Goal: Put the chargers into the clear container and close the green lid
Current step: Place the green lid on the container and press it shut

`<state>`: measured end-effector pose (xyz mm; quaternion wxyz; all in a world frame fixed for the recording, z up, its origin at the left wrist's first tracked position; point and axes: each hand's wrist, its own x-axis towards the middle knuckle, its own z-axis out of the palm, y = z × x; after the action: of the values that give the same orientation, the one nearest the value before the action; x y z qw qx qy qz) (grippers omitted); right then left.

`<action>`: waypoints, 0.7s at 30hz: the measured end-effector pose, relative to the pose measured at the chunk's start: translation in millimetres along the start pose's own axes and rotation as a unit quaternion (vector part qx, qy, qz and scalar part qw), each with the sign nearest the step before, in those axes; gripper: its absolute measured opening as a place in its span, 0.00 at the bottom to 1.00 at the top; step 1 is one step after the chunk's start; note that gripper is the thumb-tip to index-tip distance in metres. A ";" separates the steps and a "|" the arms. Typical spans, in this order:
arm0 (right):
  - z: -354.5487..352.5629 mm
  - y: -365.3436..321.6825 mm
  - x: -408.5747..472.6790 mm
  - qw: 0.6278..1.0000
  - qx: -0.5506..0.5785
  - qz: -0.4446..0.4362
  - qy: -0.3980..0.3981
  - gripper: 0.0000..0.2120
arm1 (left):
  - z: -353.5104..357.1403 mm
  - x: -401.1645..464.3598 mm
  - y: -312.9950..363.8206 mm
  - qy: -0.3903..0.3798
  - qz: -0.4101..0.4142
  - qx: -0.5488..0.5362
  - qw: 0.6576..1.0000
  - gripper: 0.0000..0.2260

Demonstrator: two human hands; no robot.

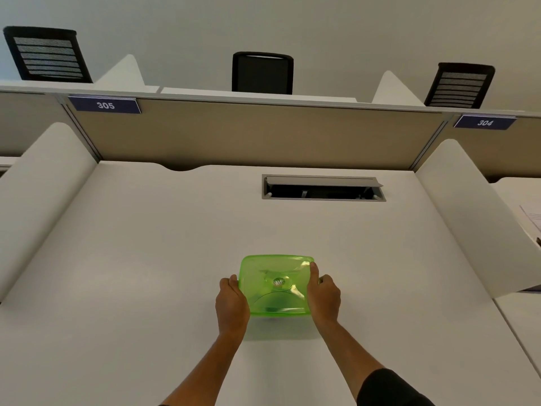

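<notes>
1. The left hand (pixel 232 303) clasps the left edge of the green lid (pixel 276 285), fingers curled over the rim and the palm against the side.
2. The right hand (pixel 323 294) grips the right edge, its thumb (pixel 314 272) laid up along the far right corner of the lid and pressing on it.
3. Between the two hands the lid sits over the clear container; the container itself is almost wholly hidden under the lid, so only a faint shadow shows below its near edge.
4. No chargers lie loose anywhere around the hands. Something pale shows dimly through the green plastic, but what it is cannot be told.
5. Judging by this, the step in hand is the last one: seating the lid. Whether it has snapped fully home cannot be seen.
6. The next move likely calls for an even press along each edge and corner, with the container steadied so it does not slide on the smooth desk (pixel 146 259).
7. Beyond the hands, well apart, an open cable hatch (pixel 322 187) is set in the desk, and past it stands the partition with the number plates 305 (pixel 105 105) and 304 (pixel 484 123).
</notes>
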<state>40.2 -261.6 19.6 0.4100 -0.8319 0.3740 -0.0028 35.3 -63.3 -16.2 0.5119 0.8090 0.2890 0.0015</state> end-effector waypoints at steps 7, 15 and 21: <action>-1.8 1.2 -5.4 1.000 0.010 0.002 -0.003 0.35 | -1.6 -3.8 -4.4 0.004 0.008 -0.001 1.000 0.17; -2.0 -0.9 -0.4 0.998 0.058 -0.017 -0.003 0.29 | -2.8 -3.2 -6.7 0.010 0.064 0.034 0.997 0.13; -1.4 -26.6 25.5 0.996 0.085 -0.036 -0.012 0.23 | 2.4 24.5 23.3 -0.013 0.086 0.062 0.994 0.14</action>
<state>74.6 -268.3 31.0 0.4832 -0.8070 0.3372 -0.0392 67.3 -61.0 -5.2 0.4622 0.8612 0.2109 0.0166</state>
